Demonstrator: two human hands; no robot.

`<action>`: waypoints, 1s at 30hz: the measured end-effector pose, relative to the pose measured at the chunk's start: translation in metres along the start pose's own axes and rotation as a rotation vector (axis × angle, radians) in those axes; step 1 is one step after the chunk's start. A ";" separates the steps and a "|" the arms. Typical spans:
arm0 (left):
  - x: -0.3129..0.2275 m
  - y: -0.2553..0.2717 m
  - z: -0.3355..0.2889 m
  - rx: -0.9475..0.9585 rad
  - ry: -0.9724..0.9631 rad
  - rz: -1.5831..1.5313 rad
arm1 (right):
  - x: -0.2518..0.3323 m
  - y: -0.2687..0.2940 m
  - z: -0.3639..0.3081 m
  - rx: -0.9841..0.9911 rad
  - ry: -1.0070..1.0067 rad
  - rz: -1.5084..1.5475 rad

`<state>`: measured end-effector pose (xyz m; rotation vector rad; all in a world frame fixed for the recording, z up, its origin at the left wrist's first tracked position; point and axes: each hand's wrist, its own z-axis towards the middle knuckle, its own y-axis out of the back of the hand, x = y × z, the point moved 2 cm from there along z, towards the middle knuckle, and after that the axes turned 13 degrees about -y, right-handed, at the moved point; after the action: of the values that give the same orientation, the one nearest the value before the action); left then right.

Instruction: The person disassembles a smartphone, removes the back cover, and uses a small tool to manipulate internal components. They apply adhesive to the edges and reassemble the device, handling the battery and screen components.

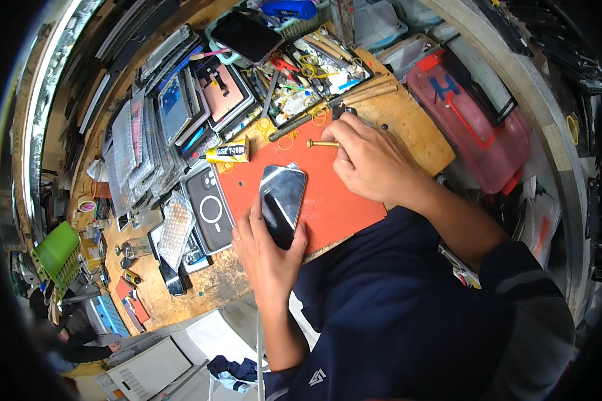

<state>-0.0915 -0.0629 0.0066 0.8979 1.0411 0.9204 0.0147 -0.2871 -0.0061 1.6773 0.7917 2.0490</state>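
Observation:
A smartphone (282,200) with a dark, glossy screen lies tilted on the orange-red work mat (341,200). My left hand (267,257) grips its lower end, fingers along the left edge and thumb on the right. Over the mat's far right part, my right hand (371,160) is closed round a thin brass-coloured rod (324,144) with a wider tip. The rod points left, apart from the phone; its other end is hidden in my fingers. A yellow and black tube (227,154) lies at the mat's left edge, above a phone case (211,208) with a white ring.
A cluttered parts tray (321,67) with rubber bands and tools stands at the back. Stacked phones and tablets (180,107) and bubble-wrapped pieces (130,147) crowd the left. A red translucent container (471,127) is at the right. Another person's hand (116,347) shows far lower left.

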 end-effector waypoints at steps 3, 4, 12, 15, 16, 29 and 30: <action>0.006 0.002 0.002 -0.006 -0.006 -0.037 | 0.001 0.009 -0.013 -0.041 -0.021 0.071; 0.007 0.005 0.000 0.014 0.020 -0.053 | -0.004 0.012 -0.018 -0.053 -0.022 0.098; -0.001 -0.006 0.046 0.064 -0.120 0.019 | -0.021 0.001 0.005 -0.108 0.206 -0.087; 0.002 -0.002 0.050 0.142 -0.290 -0.118 | -0.001 -0.010 0.032 -0.100 0.357 -0.242; 0.000 0.000 0.046 0.138 -0.323 -0.144 | 0.004 -0.011 0.037 -0.101 0.406 -0.287; -0.020 -0.006 0.016 0.172 -0.466 -0.134 | 0.010 0.000 -0.094 0.074 0.132 -0.163; -0.015 -0.005 0.002 0.129 -0.360 -0.148 | 0.012 0.000 -0.102 0.059 0.118 -0.189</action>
<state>-0.0926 -0.0790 0.0066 1.0351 0.8481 0.5463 -0.0869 -0.2989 -0.0104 1.4604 1.0174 2.0247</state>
